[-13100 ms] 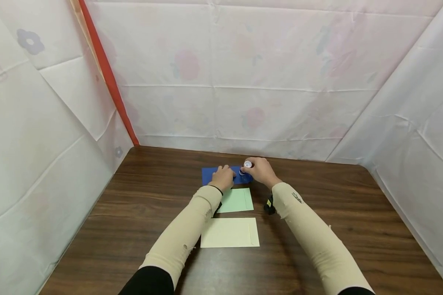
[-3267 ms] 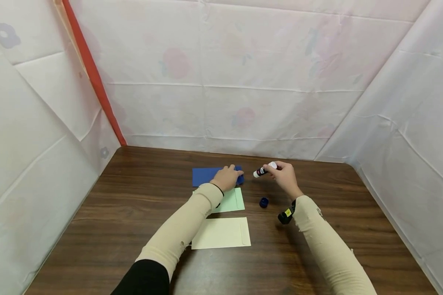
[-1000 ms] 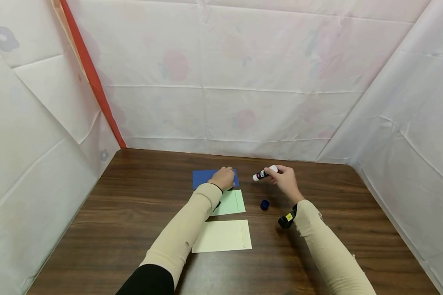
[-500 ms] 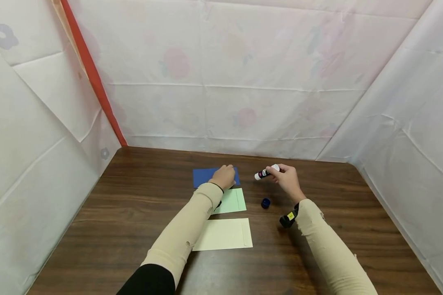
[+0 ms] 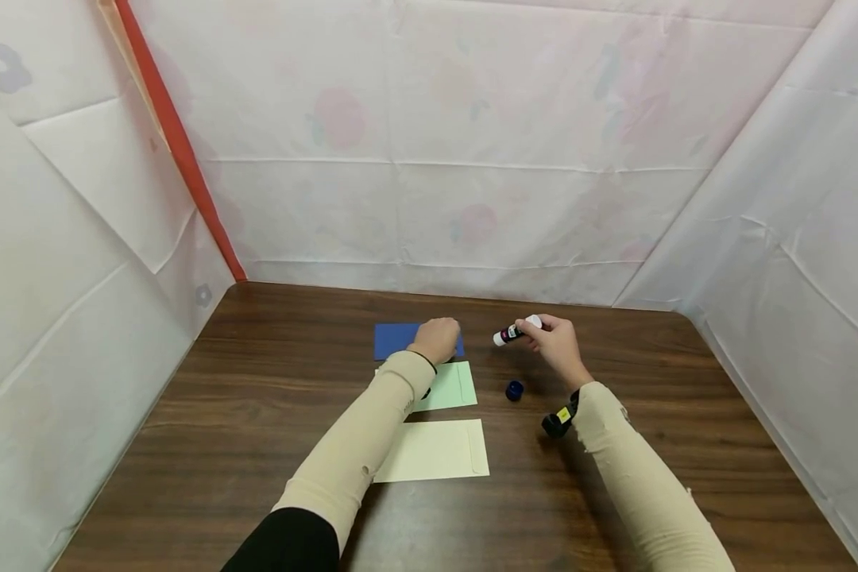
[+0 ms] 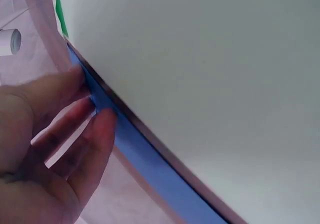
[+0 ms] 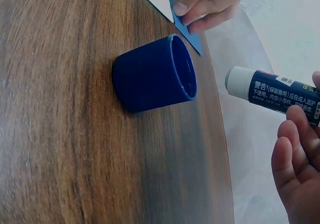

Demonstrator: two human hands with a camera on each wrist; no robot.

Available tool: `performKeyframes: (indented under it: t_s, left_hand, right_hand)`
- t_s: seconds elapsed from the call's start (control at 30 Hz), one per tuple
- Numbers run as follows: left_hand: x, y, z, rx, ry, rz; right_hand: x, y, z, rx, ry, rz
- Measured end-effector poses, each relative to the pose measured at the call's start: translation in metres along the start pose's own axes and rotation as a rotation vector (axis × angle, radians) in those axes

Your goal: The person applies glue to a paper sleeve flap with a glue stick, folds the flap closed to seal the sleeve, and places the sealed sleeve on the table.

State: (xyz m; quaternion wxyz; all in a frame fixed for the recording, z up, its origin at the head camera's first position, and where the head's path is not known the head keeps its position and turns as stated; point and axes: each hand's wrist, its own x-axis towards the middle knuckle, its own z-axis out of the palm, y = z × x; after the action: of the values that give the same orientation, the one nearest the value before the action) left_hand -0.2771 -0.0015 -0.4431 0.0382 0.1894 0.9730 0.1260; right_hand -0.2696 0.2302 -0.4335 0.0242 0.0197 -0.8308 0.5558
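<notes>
At the far part of the table, my left hand (image 5: 434, 339) has its fingers bent at the right end of a dark blue envelope (image 5: 395, 340). In the left wrist view, the thumb and fingertips take the edge of the blue envelope (image 6: 145, 149). My right hand (image 5: 559, 349) holds an uncapped glue stick (image 5: 511, 334) in the air, tilted, to the right of the envelope. Its white end points left in the right wrist view, where the glue stick (image 7: 280, 90) shows printed text. The dark blue cap (image 5: 514, 390) stands on the table below it.
A light green envelope (image 5: 452, 385) lies nearer me than the blue one, partly under my left forearm. Closer still lies a cream envelope (image 5: 432, 450). White patterned sheets (image 5: 429, 159) wall off the back and sides of the wooden table (image 5: 243, 445).
The glue stick, earlier upright over the blue envelope, is now held off to the right. The envelope's right flap has been folded over, and my left hand's fingers have curled at that end.
</notes>
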Motion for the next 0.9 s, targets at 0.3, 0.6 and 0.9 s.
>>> performKeyframes:
  t_s: [0.3,0.6,0.9]
  left_hand:
    - [-0.002,0.0,-0.002,-0.018,-0.016,0.037]
    - [0.0,-0.002,0.001,-0.034,0.02,0.027]
    - [0.001,0.003,0.009,-0.025,0.045,-0.075]
  right_hand:
    - [0.0,0.002,0.001,0.006,0.002,-0.007]
    - [-0.002,0.003,0.002,-0.003,0.012,-0.021]
    - [-0.004,0.007,0.0,-0.017,0.007,-0.001]
